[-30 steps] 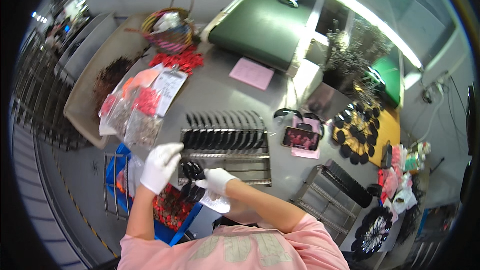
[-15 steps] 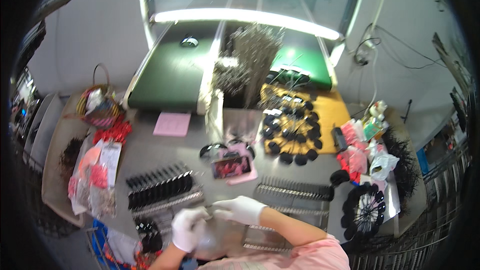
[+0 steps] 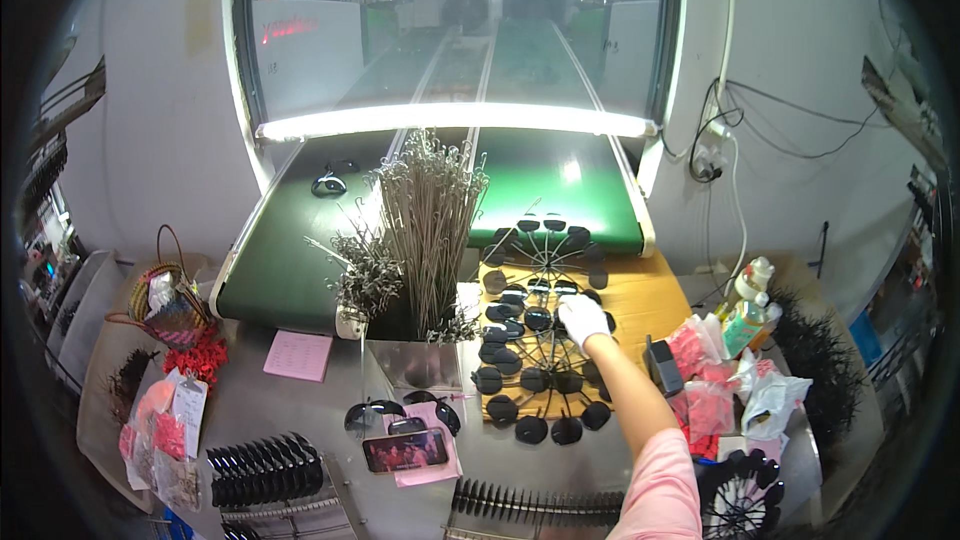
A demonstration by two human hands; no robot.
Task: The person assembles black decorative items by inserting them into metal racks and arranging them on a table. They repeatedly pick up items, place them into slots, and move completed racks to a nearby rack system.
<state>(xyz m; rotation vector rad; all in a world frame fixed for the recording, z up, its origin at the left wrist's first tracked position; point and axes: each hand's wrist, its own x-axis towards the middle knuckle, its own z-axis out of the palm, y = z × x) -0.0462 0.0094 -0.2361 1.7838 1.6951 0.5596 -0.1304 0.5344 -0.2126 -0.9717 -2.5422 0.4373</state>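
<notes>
My right hand [image 3: 583, 322], in a white glove, reaches out over the yellow board [image 3: 655, 290]. Its fingers are drawn together among dark round lenses on spoked wire racks; whatever they pinch is too small to make out. One lens rack [image 3: 552, 365] spreads its lenses in a ring just below the hand. Another lens rack [image 3: 548, 262] stands behind it, close to the green belt. Out of the picture is my left hand.
A metal box [image 3: 415, 365] of upright hooked wires stands mid-table. In front lie a phone [image 3: 405, 452] on pink paper and dark glasses [image 3: 375, 415]. Rows of black pieces [image 3: 265, 470] sit in racks at the near edge. Bottles [image 3: 745, 325] and bags stand right.
My right hand has gone from the near edge of the table forward and right to the lens racks. My left hand has left the picture. The view has tilted up.
</notes>
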